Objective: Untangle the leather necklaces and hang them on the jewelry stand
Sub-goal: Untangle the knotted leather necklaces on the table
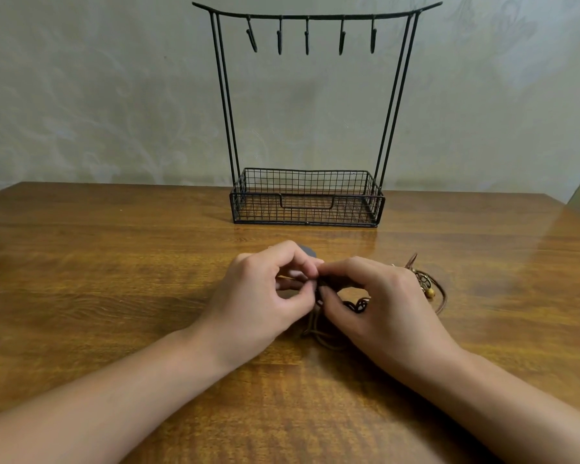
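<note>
At the middle of the bench, a little nearer the front edge than the back, the two hands meet over the tangle. The left hand has thumb and forefinger pinched on a cord at the knot; the right hand pinches the same knot from the other side, its fingers curled round the dark strands. The necklaces lie heaped under and between the hands, with a loop and a beaded pendant trailing out to the right of the right hand. A dark flat piece shows just behind the left fingers — what it is I cannot tell.

The risk, as I judge it, is pulling the two cords straight apart: that would draw the knot tighter rather than free it. A hard tug could also drag the pendant across the wood, or snag its beads in the loops beside it. Since much of the tangle is hidden beneath the palms, a strand may be caught where neither hand can see it.

For room: the bench lies bare to the left of the left forearm, and to the right beyond the pendant toward the right edge. The stand sits against the back edge, well apart from the hands, its five hooks all free — a lift toward them must pass over the wire basket at its foot.
</note>
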